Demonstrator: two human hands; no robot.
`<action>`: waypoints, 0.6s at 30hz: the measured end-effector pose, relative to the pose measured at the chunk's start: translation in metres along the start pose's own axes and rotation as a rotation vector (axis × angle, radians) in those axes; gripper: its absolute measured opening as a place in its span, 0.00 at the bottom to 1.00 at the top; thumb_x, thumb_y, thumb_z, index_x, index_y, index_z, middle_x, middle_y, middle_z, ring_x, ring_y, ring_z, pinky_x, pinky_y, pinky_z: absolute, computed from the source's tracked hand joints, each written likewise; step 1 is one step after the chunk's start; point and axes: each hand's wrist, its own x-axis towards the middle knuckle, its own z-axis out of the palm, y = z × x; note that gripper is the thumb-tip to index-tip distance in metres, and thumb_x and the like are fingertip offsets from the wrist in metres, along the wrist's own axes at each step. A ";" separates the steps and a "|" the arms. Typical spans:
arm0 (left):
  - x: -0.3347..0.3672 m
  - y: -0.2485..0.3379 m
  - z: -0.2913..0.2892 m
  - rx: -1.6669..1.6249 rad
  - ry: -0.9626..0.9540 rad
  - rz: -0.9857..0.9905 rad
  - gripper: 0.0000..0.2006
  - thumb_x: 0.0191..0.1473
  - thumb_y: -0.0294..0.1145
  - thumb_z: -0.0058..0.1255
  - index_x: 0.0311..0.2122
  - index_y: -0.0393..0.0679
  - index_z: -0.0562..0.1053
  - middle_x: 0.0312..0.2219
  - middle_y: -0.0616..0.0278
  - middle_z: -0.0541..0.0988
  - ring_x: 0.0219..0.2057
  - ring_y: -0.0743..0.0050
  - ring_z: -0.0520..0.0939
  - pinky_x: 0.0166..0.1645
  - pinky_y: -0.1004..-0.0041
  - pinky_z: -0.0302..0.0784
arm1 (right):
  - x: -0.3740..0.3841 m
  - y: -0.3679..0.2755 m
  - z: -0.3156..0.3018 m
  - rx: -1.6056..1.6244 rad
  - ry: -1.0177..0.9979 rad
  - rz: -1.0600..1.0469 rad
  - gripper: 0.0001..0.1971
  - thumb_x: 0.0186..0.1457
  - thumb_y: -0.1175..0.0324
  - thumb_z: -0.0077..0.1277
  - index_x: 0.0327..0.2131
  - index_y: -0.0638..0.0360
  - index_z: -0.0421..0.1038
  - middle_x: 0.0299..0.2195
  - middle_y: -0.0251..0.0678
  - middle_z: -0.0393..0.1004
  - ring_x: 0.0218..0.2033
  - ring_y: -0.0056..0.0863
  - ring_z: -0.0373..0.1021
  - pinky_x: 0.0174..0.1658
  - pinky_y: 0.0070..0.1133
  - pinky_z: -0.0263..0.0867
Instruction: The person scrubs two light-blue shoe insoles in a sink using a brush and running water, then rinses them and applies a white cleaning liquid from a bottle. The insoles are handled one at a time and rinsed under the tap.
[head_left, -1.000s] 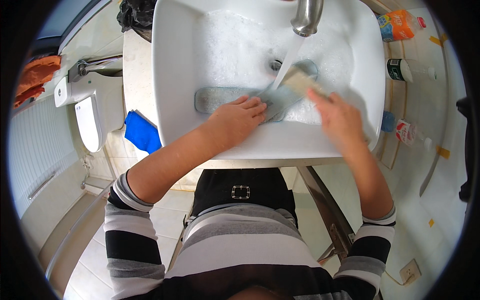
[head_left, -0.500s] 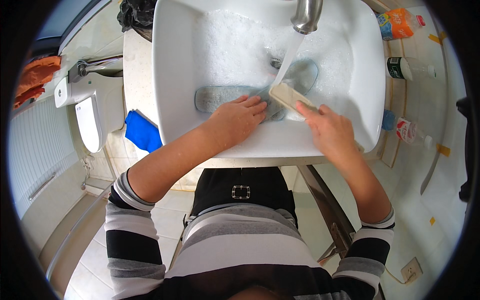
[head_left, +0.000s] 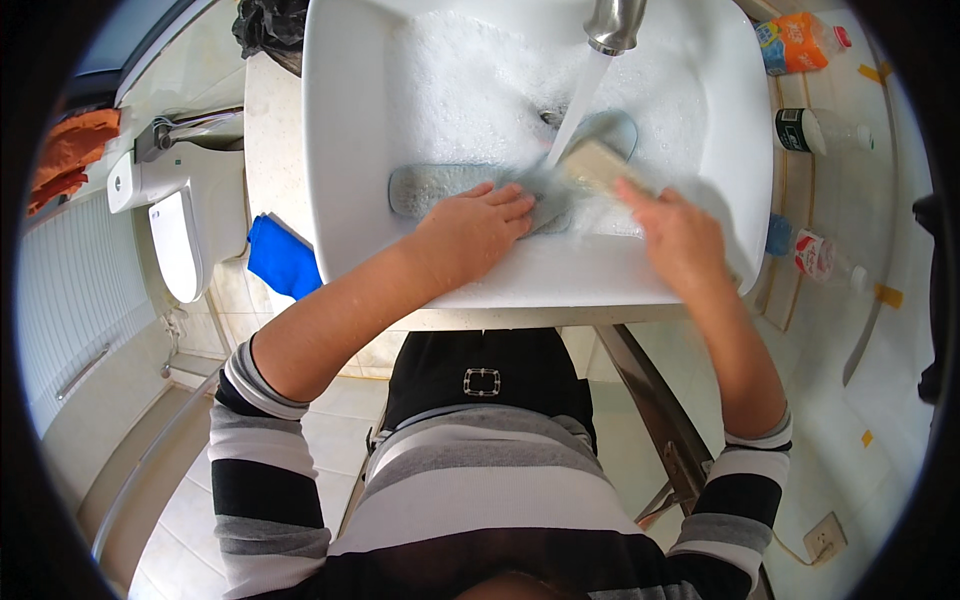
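Two pale blue-grey, sole-shaped pieces lie in the foamy water of the white sink (head_left: 345, 215); they could be slippers or insoles. The left piece (head_left: 415, 190) stretches sideways, while the slanting right piece (head_left: 613, 133) crosses toward it below the running tap (head_left: 615, 28). My left hand (head_left: 480, 225) presses flat near where they meet, its fingers extended. In my closed right hand (head_left: 682, 240) is a beige scrubbing brush (head_left: 597, 168), blurred by motion, its head over the slanting piece. Foam hides parts of both pieces, and the brush's bristles are out of sight underneath.
Plastic bottles, one with an orange label (head_left: 800, 42), stand along the sink's right side. A blue cloth (head_left: 283, 258) hangs at the counter's left edge, below a black plastic bag (head_left: 272, 35). A toilet (head_left: 178, 240) stands farther left.
My right hand and the brush have shifted a little to the right, away from my left hand, which stays pressed in nearly the same place. Water keeps running from the tap.
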 end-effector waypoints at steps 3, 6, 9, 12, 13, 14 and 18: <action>0.001 -0.001 -0.004 -0.021 -0.001 0.003 0.17 0.54 0.27 0.40 0.50 0.42 0.69 0.57 0.62 0.65 0.61 0.68 0.61 0.64 0.67 0.57 | 0.013 0.014 -0.009 -0.088 0.009 0.168 0.20 0.56 0.67 0.46 0.52 0.31 0.67 0.30 0.39 0.73 0.30 0.40 0.72 0.33 0.33 0.67; 0.001 0.000 -0.009 -0.047 -0.039 -0.006 0.17 0.54 0.27 0.40 0.50 0.42 0.69 0.57 0.62 0.64 0.61 0.68 0.61 0.64 0.67 0.56 | 0.011 0.013 -0.007 -0.071 0.067 0.055 0.20 0.56 0.66 0.46 0.52 0.30 0.67 0.28 0.39 0.72 0.29 0.40 0.72 0.32 0.33 0.67; 0.002 0.001 -0.011 -0.046 -0.069 -0.013 0.18 0.53 0.26 0.40 0.50 0.42 0.68 0.57 0.62 0.64 0.61 0.68 0.60 0.64 0.67 0.56 | 0.002 -0.001 0.004 -0.027 -0.044 -0.020 0.21 0.55 0.67 0.48 0.51 0.28 0.68 0.27 0.38 0.70 0.28 0.40 0.70 0.32 0.32 0.66; 0.002 0.000 -0.012 -0.046 -0.084 -0.010 0.18 0.53 0.25 0.41 0.51 0.42 0.68 0.58 0.62 0.64 0.61 0.67 0.60 0.65 0.67 0.55 | 0.010 -0.003 0.003 -0.068 -0.016 0.023 0.20 0.55 0.66 0.48 0.51 0.28 0.68 0.28 0.38 0.70 0.28 0.41 0.70 0.32 0.32 0.66; 0.002 0.000 -0.011 -0.040 -0.084 -0.008 0.19 0.52 0.25 0.41 0.51 0.42 0.68 0.58 0.62 0.64 0.61 0.67 0.60 0.65 0.67 0.55 | 0.017 0.002 -0.001 -0.081 0.009 0.076 0.20 0.56 0.66 0.46 0.52 0.29 0.67 0.29 0.39 0.70 0.29 0.41 0.71 0.32 0.33 0.67; 0.002 0.000 -0.011 -0.031 -0.087 -0.008 0.19 0.52 0.25 0.41 0.51 0.43 0.68 0.58 0.62 0.64 0.61 0.67 0.60 0.65 0.67 0.55 | 0.023 0.007 -0.005 -0.117 0.027 0.163 0.19 0.57 0.66 0.44 0.52 0.30 0.67 0.30 0.39 0.71 0.30 0.41 0.72 0.33 0.34 0.67; 0.002 0.000 -0.009 -0.067 -0.064 -0.016 0.18 0.52 0.24 0.42 0.50 0.43 0.68 0.57 0.63 0.64 0.61 0.68 0.60 0.65 0.67 0.54 | 0.020 0.011 -0.005 -0.094 0.145 0.145 0.22 0.55 0.67 0.48 0.52 0.27 0.67 0.27 0.39 0.70 0.26 0.41 0.70 0.31 0.33 0.66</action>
